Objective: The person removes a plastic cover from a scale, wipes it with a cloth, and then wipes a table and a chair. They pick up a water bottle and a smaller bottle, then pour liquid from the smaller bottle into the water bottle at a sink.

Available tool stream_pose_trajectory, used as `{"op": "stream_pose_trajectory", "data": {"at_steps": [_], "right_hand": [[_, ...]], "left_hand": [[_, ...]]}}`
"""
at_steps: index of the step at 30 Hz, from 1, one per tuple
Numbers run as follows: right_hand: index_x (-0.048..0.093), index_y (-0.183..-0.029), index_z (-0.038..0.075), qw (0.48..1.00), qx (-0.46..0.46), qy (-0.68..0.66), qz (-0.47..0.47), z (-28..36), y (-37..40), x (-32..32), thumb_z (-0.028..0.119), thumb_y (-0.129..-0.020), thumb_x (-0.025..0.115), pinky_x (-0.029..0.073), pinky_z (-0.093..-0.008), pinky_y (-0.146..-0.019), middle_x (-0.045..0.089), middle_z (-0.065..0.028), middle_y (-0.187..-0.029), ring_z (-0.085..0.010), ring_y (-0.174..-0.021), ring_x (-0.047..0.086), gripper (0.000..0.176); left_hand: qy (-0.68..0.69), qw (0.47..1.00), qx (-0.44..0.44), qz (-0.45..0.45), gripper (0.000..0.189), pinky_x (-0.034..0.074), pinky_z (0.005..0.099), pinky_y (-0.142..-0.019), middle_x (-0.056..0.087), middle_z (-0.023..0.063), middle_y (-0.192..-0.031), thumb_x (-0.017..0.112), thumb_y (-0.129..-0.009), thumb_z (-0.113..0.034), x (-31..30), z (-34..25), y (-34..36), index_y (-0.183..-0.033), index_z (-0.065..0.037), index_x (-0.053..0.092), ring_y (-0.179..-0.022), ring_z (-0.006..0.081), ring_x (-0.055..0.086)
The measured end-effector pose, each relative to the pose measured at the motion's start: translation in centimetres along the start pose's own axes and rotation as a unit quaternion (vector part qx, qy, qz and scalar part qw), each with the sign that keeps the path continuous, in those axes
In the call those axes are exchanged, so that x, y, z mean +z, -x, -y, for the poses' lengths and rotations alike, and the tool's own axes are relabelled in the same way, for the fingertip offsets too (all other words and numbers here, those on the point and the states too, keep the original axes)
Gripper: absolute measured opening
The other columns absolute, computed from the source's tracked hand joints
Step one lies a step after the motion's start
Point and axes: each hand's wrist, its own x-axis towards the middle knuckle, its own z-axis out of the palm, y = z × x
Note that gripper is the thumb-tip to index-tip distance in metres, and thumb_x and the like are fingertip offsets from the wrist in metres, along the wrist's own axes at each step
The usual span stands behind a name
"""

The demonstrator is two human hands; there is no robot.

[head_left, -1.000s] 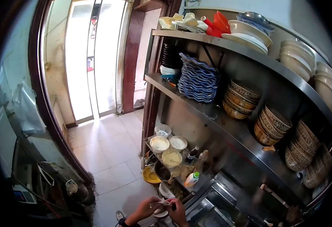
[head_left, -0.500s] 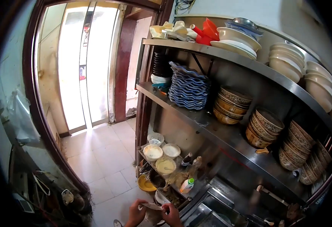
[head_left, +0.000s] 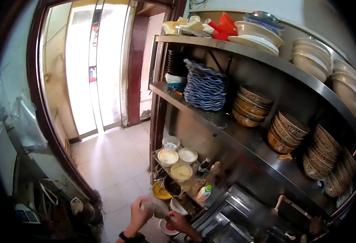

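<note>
While the left hand (head_left: 142,210) is up with its fingers closed on a thin, pale piece (head_left: 158,210), the right hand (head_left: 180,222) sits just beside it, lower in view and nearer the body. So here's the line to watch: from the left fingers the piece runs right and slightly down, its long axis slanting across the gap towards the right fingers. It's limp by the look of it, blurred too, and whether the right fingers are pinched on its lower end or only touching it, I cannot tell. Both hands are near it, one at each end. Just below, between the wrists, there's a white tub (head_left: 164,230), and past the right hand a white bowl (head_left: 179,206) by the low rack. Out beyond the left hand comes the yellow basin (head_left: 160,190) on the floor side, and farther off three bowls of pale stuff (head_left: 181,172) bunched together. Over to the right, well apart from the left hand, stands a green-capped bottle (head_left: 203,193), with the metal counter (head_left: 223,222) alongside.
</note>
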Motion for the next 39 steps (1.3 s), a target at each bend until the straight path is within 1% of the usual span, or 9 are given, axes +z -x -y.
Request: {"op": "stream_pose_trajectory", "data": {"at_steps": [4,7,10,15,22,25,31,35,39], "right_hand": [[0.055,-0.106,0.002,0.994,-0.005,-0.105,-0.037,3.1,-5.3,-0.5,0.019,-0.098,0.058,0.048,-0.031,-0.084,0.062,-0.0063,-0.095,-0.0123,-0.093,0.058,0.018],[0.054,-0.107,0.003,0.999,-0.039,-0.013,-0.031,6.3,-9.1,-1.9,0.019,-0.099,0.055,0.048,-0.0299,-0.08,0.062,-0.0026,-0.093,-0.012,-0.089,0.058,0.018],[0.054,-0.103,0.006,0.972,-0.036,-0.231,-0.037,5.1,-11.5,-2.0,0.016,-0.096,0.057,0.044,-0.0232,-0.067,0.056,0.0032,-0.084,-0.0042,-0.075,0.05,0.012],[0.051,-0.11,-0.002,0.95,0.04,-0.307,-0.025,3.7,-12.2,-2.4,0.008,-0.089,0.055,0.046,-0.028,-0.078,0.061,-0.0042,-0.095,-0.0113,-0.085,0.056,0.023],[0.058,-0.103,-0.001,0.997,0.051,-0.009,-0.051,1.5,-13.9,1.9,0.0,-0.085,0.051,0.049,-0.0287,-0.079,0.064,-0.0059,-0.09,-0.0136,-0.083,0.06,0.02],[0.058,-0.103,-0.002,0.988,-0.014,0.152,-0.032,1.9,-15.8,5.0,-0.003,-0.084,0.05,0.049,-0.0308,-0.081,0.064,-0.0081,-0.091,-0.0175,-0.085,0.062,0.021],[0.061,-0.108,-0.002,0.998,0.042,-0.028,0.048,2.8,-21.3,14.0,0.012,-0.095,0.051,0.047,-0.032,-0.089,0.063,-0.0094,-0.104,-0.0203,-0.099,0.06,0.022],[0.053,-0.129,0.004,0.952,0.08,-0.25,0.157,-2.1,-23.8,20.5,0.037,-0.102,0.041,0.045,-0.032,-0.089,0.059,-0.0093,-0.118,-0.0189,-0.103,0.059,0.044],[0.045,-0.138,0.008,0.913,0.184,-0.168,0.324,-0.1,-25.7,26.3,0.041,-0.102,0.039,0.047,-0.0277,-0.083,0.056,-0.0041,-0.121,-0.0143,-0.108,0.052,0.048]], "left_hand": [[0.178,0.968,0.061,0.166,0.03,0.045,0.0336,-0.095,0.065,0.0089,-0.113,0.056,-0.087,-0.006,0.3,-0.6,-5.0,-0.116,0.002,0.058,-0.108,0.0152,0.057],[0.15,0.928,-0.082,0.331,0.028,0.046,0.0332,-0.092,0.064,0.0063,-0.113,0.057,-0.092,-0.014,-0.6,7.8,-8.0,-0.117,-0.001,0.059,-0.105,0.0132,0.056],[0.083,0.918,-0.116,0.371,0.029,0.046,0.0292,-0.082,0.063,0.0022,-0.105,0.057,-0.095,-0.023,-1.8,7.5,-7.1,-0.115,-0.003,0.061,-0.094,0.0097,0.055],[0.119,0.974,-0.133,0.142,0.031,0.044,0.0247,-0.07,0.06,-0.0024,-0.088,0.059,-0.097,-0.03,-2.6,7.1,-4.6,-0.108,-0.001,0.063,-0.08,0.0065,0.052],[0.123,0.991,-0.036,-0.041,0.035,0.048,0.0297,-0.066,0.067,0.0052,-0.085,0.061,-0.096,-0.028,-7.1,8.5,-5.5,-0.113,0.003,0.063,-0.073,0.0086,0.054],[-0.073,0.995,-0.027,-0.064,0.03,0.048,0.0311,-0.064,0.066,0.0114,-0.078,0.062,-0.094,-0.025,-10.8,9.0,-5.7,-0.109,0.001,0.063,-0.071,0.0103,0.055],[0.066,0.983,-0.156,-0.07,0.02,0.05,0.032,-0.063,0.066,0.0141,-0.076,0.064,-0.093,-0.021,-18.1,5.6,-6.8,-0.105,-0.005,0.066,-0.068,0.014,0.062],[0.001,0.982,-0.102,-0.158,0.023,0.05,0.0295,-0.064,0.067,0.0118,-0.077,0.063,-0.094,-0.022,-22.1,6.5,-7.5,-0.109,-0.005,0.065,-0.071,0.0119,0.062],[0.143,0.97,-0.101,-0.166,0.028,0.048,0.0249,-0.068,0.069,0.0062,-0.091,0.061,-0.096,-0.023,-24.7,9.7,-8.6,-0.114,-0.003,0.064,-0.079,0.0079,0.059]]}}
